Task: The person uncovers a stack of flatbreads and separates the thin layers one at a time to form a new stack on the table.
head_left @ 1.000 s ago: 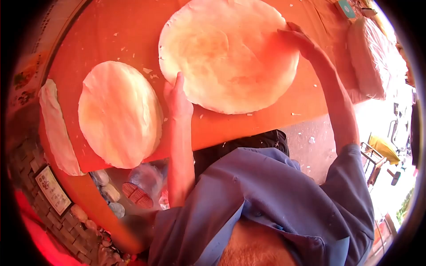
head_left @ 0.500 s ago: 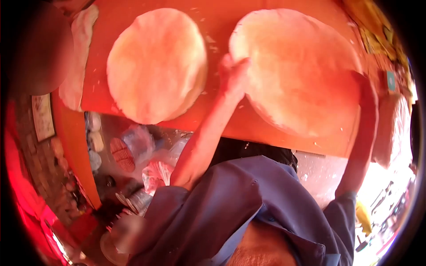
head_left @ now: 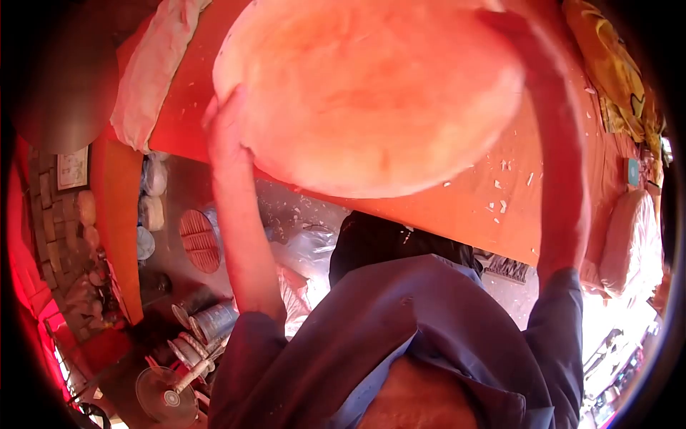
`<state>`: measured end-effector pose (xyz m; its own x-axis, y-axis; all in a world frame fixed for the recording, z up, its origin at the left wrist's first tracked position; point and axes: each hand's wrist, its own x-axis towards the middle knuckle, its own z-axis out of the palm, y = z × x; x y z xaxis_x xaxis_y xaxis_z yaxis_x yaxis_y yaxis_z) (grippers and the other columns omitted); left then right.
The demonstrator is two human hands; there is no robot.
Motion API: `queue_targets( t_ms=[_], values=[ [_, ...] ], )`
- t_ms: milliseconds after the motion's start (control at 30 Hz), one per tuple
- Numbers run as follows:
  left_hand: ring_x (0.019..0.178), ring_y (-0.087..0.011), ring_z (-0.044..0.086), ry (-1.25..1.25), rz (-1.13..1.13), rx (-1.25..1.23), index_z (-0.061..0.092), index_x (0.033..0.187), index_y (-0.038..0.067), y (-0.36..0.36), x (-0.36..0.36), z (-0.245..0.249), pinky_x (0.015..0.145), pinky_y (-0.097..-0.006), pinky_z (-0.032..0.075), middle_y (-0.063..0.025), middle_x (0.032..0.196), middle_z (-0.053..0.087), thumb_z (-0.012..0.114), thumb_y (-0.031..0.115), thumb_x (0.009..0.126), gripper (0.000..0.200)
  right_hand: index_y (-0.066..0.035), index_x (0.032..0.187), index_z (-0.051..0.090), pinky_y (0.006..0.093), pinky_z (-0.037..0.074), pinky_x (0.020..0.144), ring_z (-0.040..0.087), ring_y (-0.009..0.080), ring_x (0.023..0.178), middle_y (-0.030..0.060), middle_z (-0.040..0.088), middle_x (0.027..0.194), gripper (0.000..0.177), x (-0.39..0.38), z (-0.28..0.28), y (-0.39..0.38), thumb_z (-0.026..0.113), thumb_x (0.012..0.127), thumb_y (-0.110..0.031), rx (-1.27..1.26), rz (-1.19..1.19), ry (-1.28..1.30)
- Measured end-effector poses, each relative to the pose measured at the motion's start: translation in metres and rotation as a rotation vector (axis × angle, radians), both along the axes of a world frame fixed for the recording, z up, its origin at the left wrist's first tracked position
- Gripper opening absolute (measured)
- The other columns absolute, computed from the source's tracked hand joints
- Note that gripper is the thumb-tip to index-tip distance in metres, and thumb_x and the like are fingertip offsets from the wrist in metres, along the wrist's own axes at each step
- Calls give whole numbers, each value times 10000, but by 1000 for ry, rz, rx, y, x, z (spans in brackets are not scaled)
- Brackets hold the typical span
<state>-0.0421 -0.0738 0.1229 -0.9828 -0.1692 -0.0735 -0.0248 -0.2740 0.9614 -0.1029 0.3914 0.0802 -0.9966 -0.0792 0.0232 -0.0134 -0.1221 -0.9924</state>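
A large round, pale disc (head_left: 371, 100) with a slightly uneven rim takes up the upper middle of the head view. Its exact kind and material do not show. My left hand (head_left: 230, 118) grips its left edge, thumb lying on the upper face and the other fingers partly hidden. At the upper right edge my right hand (head_left: 504, 32) holds the disc, somewhat blurred. The disc covers the spot where a smaller round disc lay earlier, so that one is hidden.
Pale scraps (head_left: 503, 206) lie on the orange table (head_left: 514, 222). A long pale piece (head_left: 157, 75) rests at its left end, and yellow cloth (head_left: 607, 57) hangs at the right. Below left are a fan (head_left: 166, 397) and plastic bags (head_left: 307, 250).
Both hands have carried the large disc leftward, over the place of the smaller disc, which no longer shows. Table scraps on the right are now uncovered. The camera view has shifted slightly.
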Motion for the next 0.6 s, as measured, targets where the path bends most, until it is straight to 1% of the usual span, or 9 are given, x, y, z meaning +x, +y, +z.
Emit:
queue_targets(
  t_ms=[33,100,167,200,300,433,500,567,600],
  values=[
    [1001,-253,663,-8,7,-16,582,1209,-63,-28,-5,-17,897,-372,537,-151,1113,664,662,80,863,383,16,1012,693,320,537,776,661,175,812,89,708,936,245,-19,-21,-46,676,856,-172,-427,185,-38],
    [985,-247,662,-54,58,-59,595,1177,-59,-87,-19,-71,870,-371,539,-143,1097,666,663,69,861,347,7,956,698,323,542,668,651,166,748,83,700,879,216,1,-34,-107,694,831,-169,-178,17,-195],
    [952,-237,660,-221,122,-140,604,1151,-52,-132,-27,-115,833,-367,540,-134,1069,669,669,65,860,320,-3,922,699,305,511,567,620,153,669,62,676,812,176,-9,-90,-133,722,794,-121,-158,111,-386],
    [952,-237,660,-225,121,-143,604,1151,-52,-136,-26,-115,833,-367,540,-134,1069,669,669,65,860,320,-16,1114,659,287,488,568,620,114,773,25,657,855,320,-17,-127,-133,697,812,-115,-66,145,-432],
    [959,-225,646,-274,78,-140,609,1141,-43,-138,-14,-116,828,-352,528,-131,1066,664,675,82,865,310,-17,1066,673,279,461,527,574,141,590,36,637,744,293,21,-56,-164,725,786,-82,-139,-194,-392],
    [1061,-218,607,-307,174,-242,580,1221,-21,-152,-15,-108,918,-352,485,-117,1169,634,669,170,898,386,-46,1364,506,345,470,917,615,191,1032,125,669,1112,655,34,-45,-154,744,826,-334,495,-499,-196],
    [1193,-253,550,-399,232,-98,493,1328,-13,-150,-19,-108,1000,-399,442,-119,1297,574,553,325,977,491,-61,1402,474,352,449,964,576,209,1129,120,647,1165,712,38,-58,-160,711,847,-438,510,-453,-290],
    [1267,-272,493,-330,62,57,452,1380,6,-140,-23,-118,1061,-432,391,-119,1400,502,480,392,998,544,-70,1412,467,334,447,983,584,192,1118,96,637,1192,681,37,-109,-174,667,878,-443,75,-234,-179],
    [1286,-279,479,-323,54,65,421,1408,12,-137,-26,-130,1081,-435,372,-124,1423,483,472,389,1000,558,-70,1412,467,334,447,983,584,192,1118,96,637,1192,681,38,-115,-183,667,878,-443,76,-255,-183]
  ],
)
